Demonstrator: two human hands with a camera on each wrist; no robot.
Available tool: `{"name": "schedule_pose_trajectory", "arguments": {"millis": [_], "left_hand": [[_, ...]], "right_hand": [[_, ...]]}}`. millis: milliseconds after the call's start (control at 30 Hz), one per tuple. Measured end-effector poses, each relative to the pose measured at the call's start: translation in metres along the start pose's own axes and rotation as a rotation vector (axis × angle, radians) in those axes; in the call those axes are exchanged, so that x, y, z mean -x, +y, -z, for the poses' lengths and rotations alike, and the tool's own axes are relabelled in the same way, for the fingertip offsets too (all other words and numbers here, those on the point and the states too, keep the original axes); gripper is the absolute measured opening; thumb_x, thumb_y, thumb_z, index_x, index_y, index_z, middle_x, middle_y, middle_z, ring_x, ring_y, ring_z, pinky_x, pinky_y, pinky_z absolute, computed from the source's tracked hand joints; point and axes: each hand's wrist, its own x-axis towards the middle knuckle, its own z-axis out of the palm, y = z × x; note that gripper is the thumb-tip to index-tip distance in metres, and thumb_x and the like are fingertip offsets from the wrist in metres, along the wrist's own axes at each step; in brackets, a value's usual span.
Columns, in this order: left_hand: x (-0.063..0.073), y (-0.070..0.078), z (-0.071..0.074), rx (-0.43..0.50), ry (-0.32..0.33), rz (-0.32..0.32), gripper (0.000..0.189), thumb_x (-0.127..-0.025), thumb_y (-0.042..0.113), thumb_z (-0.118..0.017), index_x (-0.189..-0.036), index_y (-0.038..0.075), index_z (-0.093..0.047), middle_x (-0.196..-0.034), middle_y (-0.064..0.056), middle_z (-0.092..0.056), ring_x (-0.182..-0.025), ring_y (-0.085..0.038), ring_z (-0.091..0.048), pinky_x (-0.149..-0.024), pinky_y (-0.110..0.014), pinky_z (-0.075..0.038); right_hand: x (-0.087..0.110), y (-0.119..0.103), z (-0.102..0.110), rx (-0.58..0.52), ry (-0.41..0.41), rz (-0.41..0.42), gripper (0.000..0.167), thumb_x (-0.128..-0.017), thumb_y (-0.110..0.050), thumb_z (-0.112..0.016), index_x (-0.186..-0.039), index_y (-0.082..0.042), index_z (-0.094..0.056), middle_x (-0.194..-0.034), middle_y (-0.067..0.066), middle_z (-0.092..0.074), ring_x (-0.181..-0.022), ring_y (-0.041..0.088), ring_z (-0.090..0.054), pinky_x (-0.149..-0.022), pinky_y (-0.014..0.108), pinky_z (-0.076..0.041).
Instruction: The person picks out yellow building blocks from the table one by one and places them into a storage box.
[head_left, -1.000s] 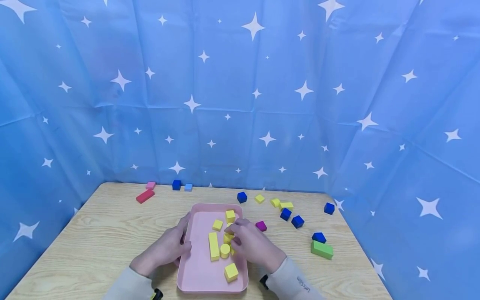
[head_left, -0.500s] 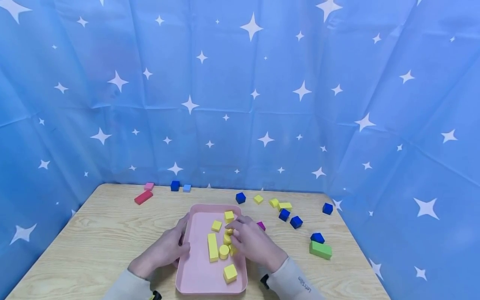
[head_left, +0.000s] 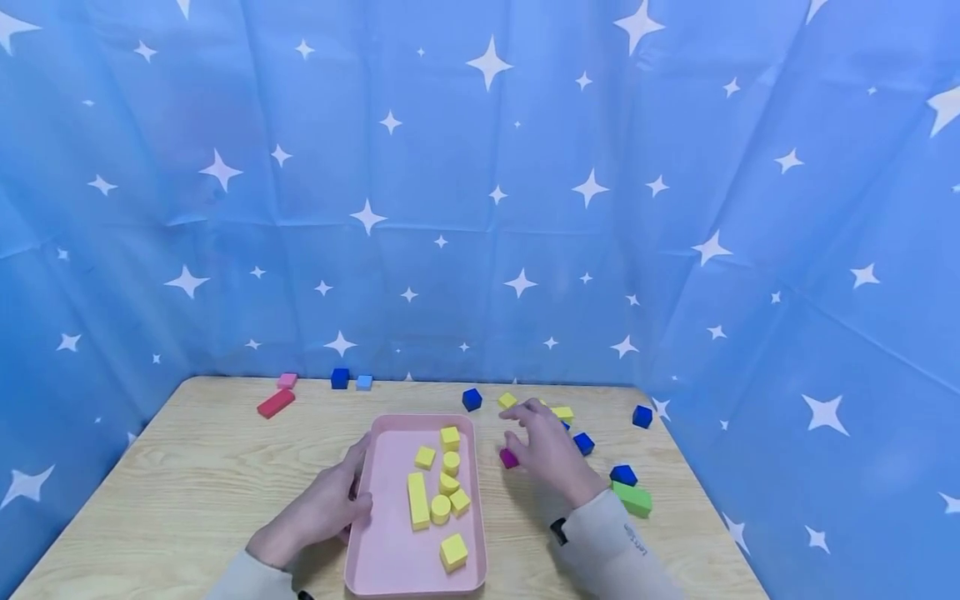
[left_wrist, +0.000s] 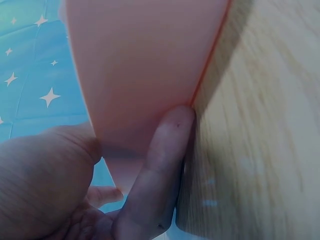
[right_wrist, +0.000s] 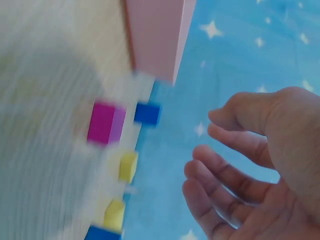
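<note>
Head view: left hand grips the tray while right fingers hang loose over the table

Starting at the left, we see a red block (head_left: 276,404) lying on the table (head_left: 210,483), well apart from the hands. Nearer to us, the left hand (head_left: 315,508) holds the pink tray (head_left: 386,533) by its left side, thumb at the rim and fingers against the outer wall; the forearm slants in from the lower left.

We judge the tray light, smooth and fairly stiff, best held by its long wall, where a thumb can hook over the rim. Inside, mostly toward its right side, lie yellow blocks, among them a long yellow block (head_left: 418,502) and a yellow cube (head_left: 453,553). They look light, hard and sturdy, though the round ones may roll; we would pinch each across opposite faces.

Right of the tray, the right hand (head_left: 553,454) hangs palm inward, fingers apart and softly bent, gripping nothing. A magenta block (head_left: 509,458) sits on the table near its thumb; whether they touch is hard to tell from above, but the right wrist view shows them apart. Farther right, we find a green block (head_left: 632,500).
</note>
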Motion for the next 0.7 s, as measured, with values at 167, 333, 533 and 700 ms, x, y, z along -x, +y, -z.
{"name": "schedule_pose_trajectory", "arguments": {"millis": [167,333,533,700], "left_hand": [[0.0,0.001,-0.001,-0.011,-0.004,0.01,0.105,-0.101,0.001,-0.074,-0.187,0.007,-0.015,-0.109,-0.011,-0.07,-0.074,-0.022,-0.074,-0.052,-0.04,-0.067],[-0.002,0.002,0.001,-0.005,-0.009,-0.005,0.105,-0.102,0.0,-0.074,-0.188,0.008,-0.014,-0.106,-0.011,-0.069,-0.073,-0.022,-0.073,-0.052,-0.04,-0.067],[-0.001,-0.004,-0.002,0.009,-0.029,-0.033,0.104,-0.102,0.0,-0.074,-0.187,0.005,-0.013,-0.106,-0.012,-0.069,-0.072,-0.023,-0.074,-0.052,-0.04,-0.068],[0.0,-0.004,0.002,0.005,-0.019,-0.05,0.105,-0.101,0.0,-0.074,-0.186,0.002,-0.014,-0.106,-0.012,-0.07,-0.072,-0.022,-0.074,-0.051,-0.04,-0.068]], "right_hand": [[-0.008,0.03,0.011,0.011,0.038,-0.063,0.037,-0.109,-0.014,-0.081,-0.145,-0.01,-0.08,-0.143,0.018,-0.073,-0.118,0.035,-0.076,-0.095,0.05,-0.072],[-0.017,0.057,0.015,0.015,0.06,-0.118,0.041,-0.109,-0.015,-0.08,-0.149,-0.006,-0.076,-0.147,0.024,-0.069,-0.106,0.031,-0.074,-0.088,0.049,-0.07],[-0.025,0.078,0.013,0.068,0.059,-0.189,0.045,-0.109,-0.017,-0.078,-0.152,-0.003,-0.074,-0.154,0.033,-0.064,-0.135,0.048,-0.069,-0.106,0.065,-0.067],[-0.036,0.082,0.011,0.087,0.031,-0.246,0.049,-0.109,-0.022,-0.08,-0.152,0.0,-0.072,-0.153,0.036,-0.062,-0.133,0.052,-0.067,-0.108,0.069,-0.065]]}}
